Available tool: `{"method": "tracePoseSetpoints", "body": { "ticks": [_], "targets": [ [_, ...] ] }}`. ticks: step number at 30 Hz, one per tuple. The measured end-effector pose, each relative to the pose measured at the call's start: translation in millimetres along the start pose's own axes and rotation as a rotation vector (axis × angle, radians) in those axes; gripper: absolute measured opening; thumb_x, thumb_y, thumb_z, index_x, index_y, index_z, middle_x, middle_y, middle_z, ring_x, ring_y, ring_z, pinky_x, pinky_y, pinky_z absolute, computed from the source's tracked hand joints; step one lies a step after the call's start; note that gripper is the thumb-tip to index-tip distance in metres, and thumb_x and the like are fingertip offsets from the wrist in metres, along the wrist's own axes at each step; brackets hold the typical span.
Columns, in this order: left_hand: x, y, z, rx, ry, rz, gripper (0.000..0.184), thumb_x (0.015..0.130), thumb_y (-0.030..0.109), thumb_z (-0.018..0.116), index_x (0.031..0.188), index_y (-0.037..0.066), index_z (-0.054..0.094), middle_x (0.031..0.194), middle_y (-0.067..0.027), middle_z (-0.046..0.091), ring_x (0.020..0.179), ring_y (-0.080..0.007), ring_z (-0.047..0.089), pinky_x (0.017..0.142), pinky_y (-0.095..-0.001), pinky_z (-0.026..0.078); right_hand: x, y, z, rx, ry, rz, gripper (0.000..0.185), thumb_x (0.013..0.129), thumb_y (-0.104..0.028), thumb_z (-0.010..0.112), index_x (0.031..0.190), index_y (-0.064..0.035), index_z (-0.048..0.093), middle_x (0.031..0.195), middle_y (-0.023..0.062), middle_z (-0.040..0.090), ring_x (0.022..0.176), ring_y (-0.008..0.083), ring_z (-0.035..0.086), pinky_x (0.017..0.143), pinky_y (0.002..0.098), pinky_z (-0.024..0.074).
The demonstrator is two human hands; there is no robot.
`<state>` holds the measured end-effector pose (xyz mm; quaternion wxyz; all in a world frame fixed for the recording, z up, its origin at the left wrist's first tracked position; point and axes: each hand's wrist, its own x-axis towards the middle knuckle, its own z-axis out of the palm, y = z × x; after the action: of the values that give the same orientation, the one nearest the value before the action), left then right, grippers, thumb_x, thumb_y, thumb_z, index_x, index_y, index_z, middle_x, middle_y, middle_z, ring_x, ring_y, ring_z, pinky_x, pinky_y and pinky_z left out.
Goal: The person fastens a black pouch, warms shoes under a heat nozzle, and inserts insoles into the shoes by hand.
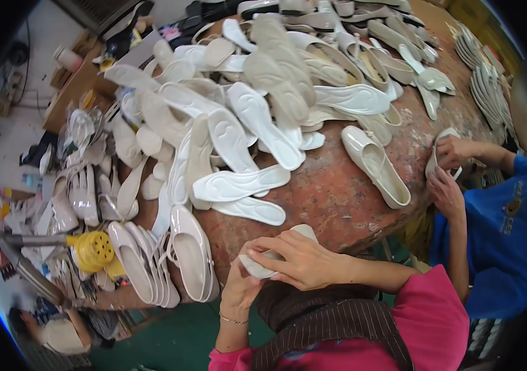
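Near the table's front edge, my left hand point(239, 288) and my right hand point(300, 260) are both closed on a pale, bent insole point(255, 267). My right fingers lie over its top, and my left thumb and fingers grip its near end. Its far tip sticks out beyond my right knuckles, and the middle is hidden under that hand. On the table just past my hands lie two white padded insoles point(242, 183). Left of my hands stand glossy beige shoes point(190, 253), some nested in a row. One beige flat shoe point(375, 167) sits apart, to the right.
A big pile of insoles point(279, 68) and shoes covers the back of the worn red table point(319, 198). A yellow round-headed device point(92, 250) on a metal arm stands at left. At right, a co-worker in a blue shirt point(498, 229) holds a beige shoe part point(433, 157).
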<state>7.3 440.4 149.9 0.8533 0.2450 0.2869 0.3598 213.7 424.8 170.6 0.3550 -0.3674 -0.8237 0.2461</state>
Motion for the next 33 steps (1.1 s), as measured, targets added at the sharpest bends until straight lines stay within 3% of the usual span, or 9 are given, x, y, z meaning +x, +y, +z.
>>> {"method": "tracePoseSetpoints", "body": {
  "ticks": [3, 4, 14, 18, 22, 27, 30, 32, 33],
  "targets": [
    [1.8, -0.5, -2.7, 0.042, 0.070, -0.046, 0.081, 0.074, 0.019, 0.086, 0.137, -0.004, 0.040, 0.128, -0.0112, 0.055, 0.118, -0.0250, 0.059, 0.096, -0.0377, 0.052, -2.8, 3.4, 2.7, -0.035, -0.001, 0.011, 0.069, 0.081, -0.016, 0.070, 0.144, -0.0036, 0.046, 0.136, 0.0168, 0.047, 0.097, 0.0321, 0.053, 0.085, 0.0436, 0.0434],
    [-0.1, 2.3, 0.5, -0.036, 0.092, -0.072, 0.063, 0.075, 0.005, 0.083, 0.129, -0.002, 0.051, 0.126, -0.0102, 0.056, 0.119, -0.0211, 0.057, 0.101, -0.0337, 0.047, -3.7, 5.9, 2.9, -0.063, 0.006, 0.013, 0.069, 0.080, -0.016, 0.070, 0.144, -0.0037, 0.046, 0.136, 0.0166, 0.048, 0.097, 0.0319, 0.053, 0.086, 0.0436, 0.0433],
    [-1.5, 23.7, -4.8, 0.090, 0.285, -0.249, 0.023, 0.083, -0.001, 0.072, 0.100, 0.004, 0.058, 0.092, -0.0048, 0.063, 0.070, -0.0086, 0.058, 0.053, -0.0229, 0.045, -12.1, 18.4, -5.1, -0.137, -0.073, 0.017, 0.063, 0.081, -0.013, 0.068, 0.141, -0.0032, 0.050, 0.122, 0.0142, 0.055, 0.102, 0.0303, 0.054, 0.091, 0.0424, 0.0416],
    [9.1, 31.4, -8.2, 0.208, 0.252, -0.176, 0.017, 0.084, -0.003, 0.068, 0.096, 0.003, 0.058, 0.084, -0.0052, 0.062, 0.059, -0.0108, 0.058, 0.048, -0.0260, 0.046, -9.9, 21.4, 2.8, -0.139, -0.079, 0.035, 0.066, 0.080, -0.014, 0.070, 0.141, -0.0023, 0.048, 0.114, 0.0138, 0.055, 0.103, 0.0328, 0.054, 0.091, 0.0434, 0.0419],
    [27.0, 26.2, 14.3, 0.516, 0.113, -0.142, 0.018, 0.089, 0.004, 0.067, 0.105, 0.000, 0.061, 0.085, -0.0042, 0.063, 0.065, -0.0119, 0.062, 0.059, -0.0273, 0.054, -3.7, 18.6, 6.0, 0.011, -0.011, 0.233, 0.071, 0.077, -0.014, 0.071, 0.143, -0.0013, 0.046, 0.108, 0.0149, 0.055, 0.098, 0.0350, 0.056, 0.084, 0.0434, 0.0465],
    [75.0, 53.7, -5.8, 1.000, 0.036, 0.035, 0.024, 0.100, 0.019, 0.057, 0.098, -0.002, 0.067, 0.083, 0.0019, 0.066, 0.079, -0.0051, 0.058, 0.069, -0.0226, 0.044, -9.6, 24.5, 2.2, -0.036, 0.079, 0.416, 0.072, 0.076, -0.016, 0.069, 0.143, 0.0006, 0.045, 0.098, 0.0159, 0.056, 0.086, 0.0345, 0.060, 0.078, 0.0416, 0.0502],
    [137.3, 71.8, -25.9, 1.576, 0.264, 0.680, 0.013, 0.090, 0.010, 0.063, 0.096, 0.001, 0.070, 0.098, -0.0119, 0.069, 0.094, -0.0269, 0.063, 0.079, -0.0341, 0.049, -12.6, 31.7, -0.1, 0.069, 0.050, 0.483, 0.063, 0.084, -0.017, 0.062, 0.143, -0.0007, 0.046, 0.100, 0.0185, 0.059, 0.088, 0.0368, 0.061, 0.079, 0.0439, 0.0495],
    [175.9, 82.9, -49.2, 2.094, 0.316, 0.938, 0.012, 0.082, 0.006, 0.065, 0.092, 0.003, 0.071, 0.103, -0.0126, 0.068, 0.107, -0.0350, 0.056, 0.083, -0.0382, 0.048, -13.0, 37.4, 6.5, 0.190, 0.008, 0.505, 0.054, 0.093, -0.025, 0.054, 0.142, -0.0019, 0.047, 0.107, 0.0242, 0.064, 0.097, 0.0411, 0.063, 0.083, 0.0483, 0.0489],
    [183.8, 89.3, -45.9, 2.179, 0.301, 0.840, 0.012, 0.081, 0.008, 0.066, 0.091, 0.003, 0.070, 0.101, -0.0111, 0.068, 0.107, -0.0340, 0.056, 0.083, -0.0379, 0.048, -11.7, 41.5, 11.5, 0.230, -0.125, 0.556, 0.054, 0.095, -0.028, 0.052, 0.142, -0.0019, 0.047, 0.108, 0.0252, 0.064, 0.099, 0.0420, 0.063, 0.084, 0.0493, 0.0483]
  ]
}}
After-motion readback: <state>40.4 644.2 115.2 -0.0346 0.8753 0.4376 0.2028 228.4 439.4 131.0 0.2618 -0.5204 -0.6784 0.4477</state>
